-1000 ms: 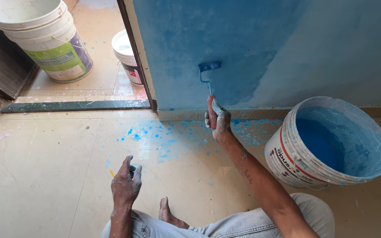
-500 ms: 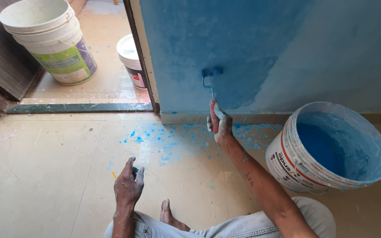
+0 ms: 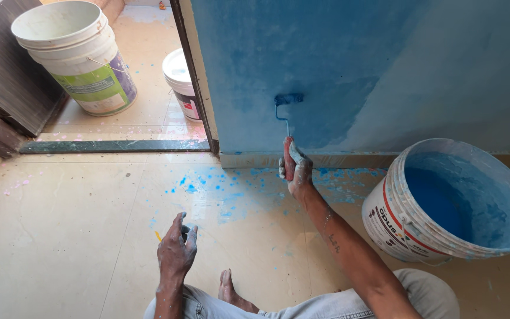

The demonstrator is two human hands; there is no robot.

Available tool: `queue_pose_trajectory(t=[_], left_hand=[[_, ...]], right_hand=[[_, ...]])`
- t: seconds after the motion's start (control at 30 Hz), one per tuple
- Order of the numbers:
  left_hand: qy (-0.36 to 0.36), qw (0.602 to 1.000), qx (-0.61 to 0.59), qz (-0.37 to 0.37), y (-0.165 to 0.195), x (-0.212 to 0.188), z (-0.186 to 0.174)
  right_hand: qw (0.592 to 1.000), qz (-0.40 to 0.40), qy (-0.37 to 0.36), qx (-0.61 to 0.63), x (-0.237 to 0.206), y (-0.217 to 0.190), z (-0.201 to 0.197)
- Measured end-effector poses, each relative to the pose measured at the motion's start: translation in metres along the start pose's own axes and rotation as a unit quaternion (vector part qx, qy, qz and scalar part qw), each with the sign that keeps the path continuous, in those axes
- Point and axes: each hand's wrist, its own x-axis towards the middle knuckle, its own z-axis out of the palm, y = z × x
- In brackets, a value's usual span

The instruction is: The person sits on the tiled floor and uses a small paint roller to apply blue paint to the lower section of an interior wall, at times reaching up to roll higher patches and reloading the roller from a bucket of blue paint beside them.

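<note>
My right hand (image 3: 294, 168) grips the red handle of a small paint roller (image 3: 288, 100), whose blue-soaked head presses low on the blue wall (image 3: 337, 65). The wall is darker blue on the left and paler toward the right. My left hand (image 3: 176, 251) rests over my knee with fingers loosely curled; something small and dark seems tucked at its fingertips, too small to identify. A white bucket of blue paint (image 3: 453, 201) stands on the floor to the right of my right arm. My bare foot (image 3: 231, 292) shows between my arms.
Blue paint spatter (image 3: 219, 186) dots the tiled floor below the wall. Through a doorway at left stand a large empty white bucket (image 3: 75, 56) and a smaller lidded pail (image 3: 181, 80). A dark threshold strip (image 3: 113, 146) crosses the doorway. Dark wooden boards (image 3: 1, 100) lean at far left.
The roller has slid slightly up the wall with my right hand. My left hand stays over the knee. The view has shifted a little.
</note>
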Motion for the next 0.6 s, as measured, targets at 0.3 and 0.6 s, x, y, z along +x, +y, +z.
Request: queue_pose_trajectory(t=[0.3,0.6], left_hand=[[-0.012,1.000,-0.003,-0.010,0.001,-0.001,0.001],[-0.003,1.000,-0.006,0.002,0.001,-0.002,0.001]], right_hand=[[0.999,0.029,0.015,-0.007,-0.008,0.009,-0.006],[0.999,0.033,-0.015,0.021,0.007,0.033,-0.025]])
